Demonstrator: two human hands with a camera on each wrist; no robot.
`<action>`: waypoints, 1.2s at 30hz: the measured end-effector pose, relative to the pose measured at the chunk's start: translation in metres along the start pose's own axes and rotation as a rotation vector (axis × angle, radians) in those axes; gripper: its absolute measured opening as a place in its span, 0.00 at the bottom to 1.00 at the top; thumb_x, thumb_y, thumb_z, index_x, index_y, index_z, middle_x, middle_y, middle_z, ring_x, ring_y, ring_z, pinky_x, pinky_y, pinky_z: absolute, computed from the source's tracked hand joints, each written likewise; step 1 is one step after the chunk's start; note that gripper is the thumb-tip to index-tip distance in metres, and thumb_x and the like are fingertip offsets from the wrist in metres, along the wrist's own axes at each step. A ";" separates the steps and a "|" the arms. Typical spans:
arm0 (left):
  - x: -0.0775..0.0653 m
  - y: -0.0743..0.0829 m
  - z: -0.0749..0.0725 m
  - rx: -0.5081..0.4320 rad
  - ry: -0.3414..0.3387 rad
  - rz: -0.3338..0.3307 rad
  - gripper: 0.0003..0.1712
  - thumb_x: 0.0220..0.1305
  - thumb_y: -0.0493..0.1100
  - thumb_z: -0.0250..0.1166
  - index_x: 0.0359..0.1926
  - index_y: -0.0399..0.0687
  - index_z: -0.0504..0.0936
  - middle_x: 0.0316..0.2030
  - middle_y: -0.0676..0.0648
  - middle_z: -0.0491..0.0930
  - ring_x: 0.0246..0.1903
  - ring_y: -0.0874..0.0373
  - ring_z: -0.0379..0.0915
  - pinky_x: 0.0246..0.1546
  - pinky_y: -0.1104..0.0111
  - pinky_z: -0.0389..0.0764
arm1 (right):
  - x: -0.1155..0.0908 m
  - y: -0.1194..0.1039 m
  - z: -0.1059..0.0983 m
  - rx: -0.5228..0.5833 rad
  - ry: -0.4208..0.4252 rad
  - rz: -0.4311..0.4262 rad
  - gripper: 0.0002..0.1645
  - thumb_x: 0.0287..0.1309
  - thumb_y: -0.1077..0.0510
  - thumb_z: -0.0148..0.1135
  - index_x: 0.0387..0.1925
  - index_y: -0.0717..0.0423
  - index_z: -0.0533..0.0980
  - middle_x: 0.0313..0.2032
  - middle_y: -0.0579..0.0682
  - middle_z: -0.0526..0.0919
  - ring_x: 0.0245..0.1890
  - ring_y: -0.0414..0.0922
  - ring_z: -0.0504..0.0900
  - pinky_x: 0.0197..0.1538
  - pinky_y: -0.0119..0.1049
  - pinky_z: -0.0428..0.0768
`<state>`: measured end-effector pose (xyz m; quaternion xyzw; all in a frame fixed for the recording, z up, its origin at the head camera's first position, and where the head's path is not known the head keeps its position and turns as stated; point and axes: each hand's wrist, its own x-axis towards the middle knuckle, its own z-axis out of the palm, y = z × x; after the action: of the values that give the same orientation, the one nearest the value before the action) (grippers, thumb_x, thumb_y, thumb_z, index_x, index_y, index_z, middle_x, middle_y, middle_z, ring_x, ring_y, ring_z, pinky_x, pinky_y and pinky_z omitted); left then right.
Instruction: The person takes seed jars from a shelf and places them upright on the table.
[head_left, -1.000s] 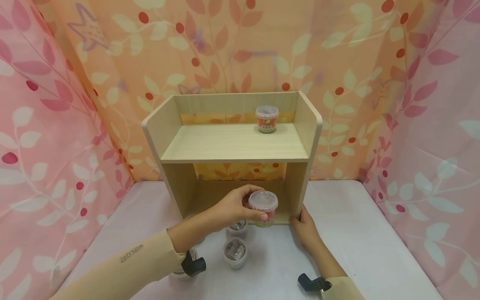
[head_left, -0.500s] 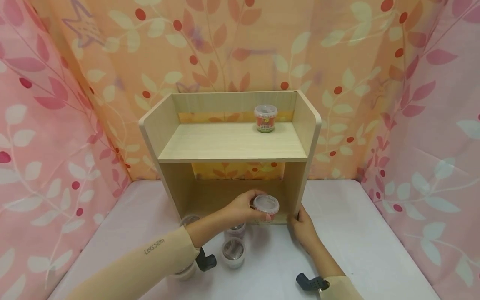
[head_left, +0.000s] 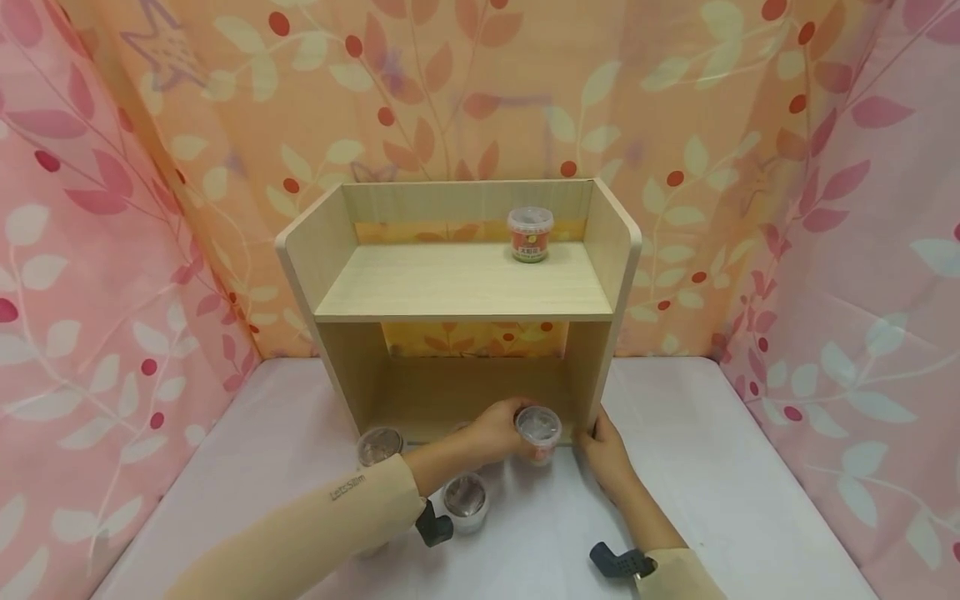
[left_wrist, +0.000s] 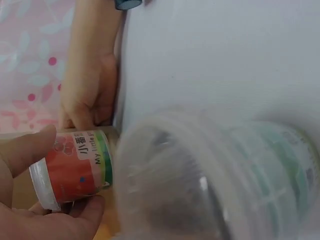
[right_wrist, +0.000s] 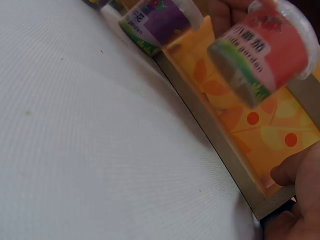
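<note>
My left hand point(head_left: 497, 432) grips a small red plastic tub point(head_left: 537, 437) with a clear lid, in front of the lower compartment of the wooden shelf unit point(head_left: 465, 283). In the left wrist view, thumb and fingers pinch the tub, whose red label point(left_wrist: 75, 165) reads "My little" above a green band. The right wrist view shows its base hanging over the shelf's front edge. At the bottom front of the shelf's right side panel point(head_left: 611, 333), my right hand point(head_left: 609, 458) holds on, with its thumb point(right_wrist: 285, 172) on the inner side.
A similar red tub point(head_left: 530, 235) stands on the upper shelf at right. On the white tabletop point(head_left: 675, 450), a lidded tub point(head_left: 465, 502) and another tub point(head_left: 380, 447) sit near my left forearm. A purple-labelled tub point(right_wrist: 160, 22) stands by the shelf's front edge.
My left hand has moved a little right and down with the red tub, which now shows its lid tilted more toward the head camera. My right hand has stayed at the shelf's side panel.
</note>
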<state>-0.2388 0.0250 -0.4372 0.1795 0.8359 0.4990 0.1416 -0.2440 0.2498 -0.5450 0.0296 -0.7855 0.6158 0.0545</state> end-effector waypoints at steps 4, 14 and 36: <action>0.005 -0.009 0.005 0.017 -0.001 -0.002 0.46 0.38 0.27 0.82 0.64 0.39 0.77 0.55 0.43 0.83 0.58 0.48 0.76 0.65 0.53 0.74 | 0.000 -0.001 -0.001 -0.008 0.000 0.008 0.38 0.70 0.67 0.53 0.78 0.54 0.56 0.76 0.62 0.62 0.78 0.60 0.56 0.78 0.58 0.53; 0.004 -0.014 0.015 0.170 -0.014 -0.026 0.49 0.36 0.29 0.83 0.64 0.35 0.75 0.55 0.40 0.82 0.58 0.45 0.76 0.64 0.53 0.75 | 0.000 -0.002 -0.001 -0.012 -0.010 0.020 0.38 0.72 0.66 0.54 0.79 0.53 0.55 0.76 0.60 0.62 0.79 0.58 0.55 0.79 0.57 0.52; -0.001 -0.003 0.012 0.395 -0.058 -0.022 0.58 0.39 0.36 0.85 0.72 0.34 0.66 0.61 0.37 0.79 0.62 0.45 0.75 0.64 0.58 0.76 | -0.001 -0.002 0.001 -0.035 0.012 -0.011 0.37 0.70 0.68 0.53 0.77 0.57 0.57 0.75 0.63 0.63 0.77 0.60 0.57 0.78 0.58 0.53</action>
<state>-0.2336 0.0328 -0.4458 0.2090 0.9151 0.3183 0.1329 -0.2429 0.2485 -0.5435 0.0290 -0.7955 0.6019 0.0631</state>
